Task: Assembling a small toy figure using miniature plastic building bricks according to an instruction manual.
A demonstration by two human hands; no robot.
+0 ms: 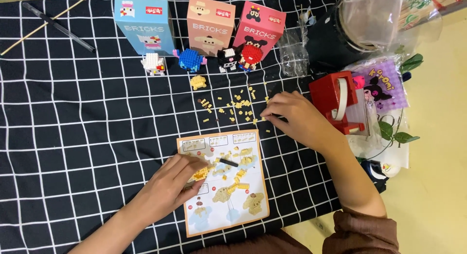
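My left hand (177, 183) rests on the instruction sheet (228, 205) and grips a small yellow brick build (200, 174). My right hand (292, 115) reaches over the scattered tiny yellow bricks (238, 105), its fingertips pinched on one small yellow piece at the pile's right edge. A short black tool (228, 162) lies on the sheet beside my left fingers. A small yellow built part (198, 82) sits above the pile.
Three boxes, blue (144, 24), tan (210, 24) and pink (259, 28), stand at the back with finished figures (190, 59) before them. A red tape dispenser (338, 99), plastic bags (294, 54) and a purple pouch (382, 84) lie right. A pen (58, 28) lies far left on the checked cloth (73, 137).
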